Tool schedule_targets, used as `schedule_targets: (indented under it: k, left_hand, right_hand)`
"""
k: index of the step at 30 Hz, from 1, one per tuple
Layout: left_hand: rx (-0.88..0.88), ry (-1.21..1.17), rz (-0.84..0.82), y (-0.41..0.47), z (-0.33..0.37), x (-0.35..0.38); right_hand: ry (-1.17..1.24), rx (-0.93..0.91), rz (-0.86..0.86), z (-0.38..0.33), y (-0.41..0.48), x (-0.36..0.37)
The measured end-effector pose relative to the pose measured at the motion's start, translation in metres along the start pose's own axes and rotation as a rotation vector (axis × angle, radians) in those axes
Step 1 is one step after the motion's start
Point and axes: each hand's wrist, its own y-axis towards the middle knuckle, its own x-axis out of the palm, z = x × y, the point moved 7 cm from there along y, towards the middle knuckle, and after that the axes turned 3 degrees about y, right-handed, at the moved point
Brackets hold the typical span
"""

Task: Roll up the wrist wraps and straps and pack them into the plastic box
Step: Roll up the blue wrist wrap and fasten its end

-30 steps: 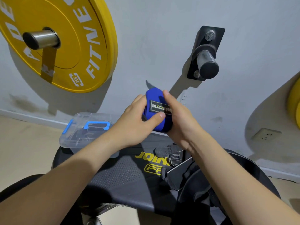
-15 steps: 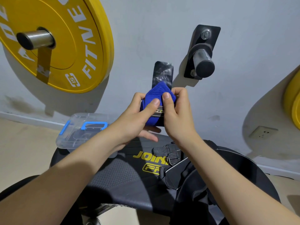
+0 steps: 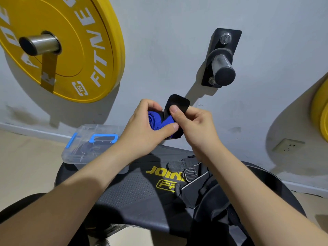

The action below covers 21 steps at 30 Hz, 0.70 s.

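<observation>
There is one blue wrist wrap [image 3: 156,119], rolled in a coil, and both hands hold it in the air above the far edge of the bench pad [image 3: 133,192]. The left hand [image 3: 142,128] is curled around the coil, with the thumb lying across its front. The right hand [image 3: 193,128] pinches the black tab end [image 3: 177,102] of the wrap between thumb and index finger, and the tab bends over the fingertip. So the wrap sits between the two hands, touching both.

One clear plastic box [image 3: 83,153] with a blue handle [image 3: 103,137] stands on the left part of the pad, apart from the wrap and lower. A heap of black straps [image 3: 188,169] lies on the right part, under the right forearm.

On the wall there are two yellow weight plates [image 3: 71,41] [image 3: 321,110], one empty peg [image 3: 223,68] and one socket [image 3: 288,147].
</observation>
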Motion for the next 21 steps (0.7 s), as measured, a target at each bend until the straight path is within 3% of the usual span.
schedule_targets:
  k: [2,7,12,16,21]
  left_hand:
    - [0.017,0.039,0.017,0.0,0.001,-0.005]
    - [-0.031,-0.035,-0.141,0.004,0.001,-0.006]
    - [-0.082,-0.055,-0.215,-0.001,0.0,0.0]
    - [-0.026,0.041,-0.186,-0.005,0.003,-0.001]
    - [0.084,0.054,-0.144,-0.006,0.007,0.003]
  right_hand:
    - [-0.094,-0.05,-0.054,-0.004,0.001,0.0]
    - [-0.454,-0.36,-0.102,-0.03,-0.008,0.003]
    - [-0.446,-0.441,-0.097,-0.035,-0.019,0.01]
    - [-0.385,-0.287,-0.071,-0.028,-0.011,0.002]
    - [0.047,0.182,-0.053,0.002,-0.011,0.008]
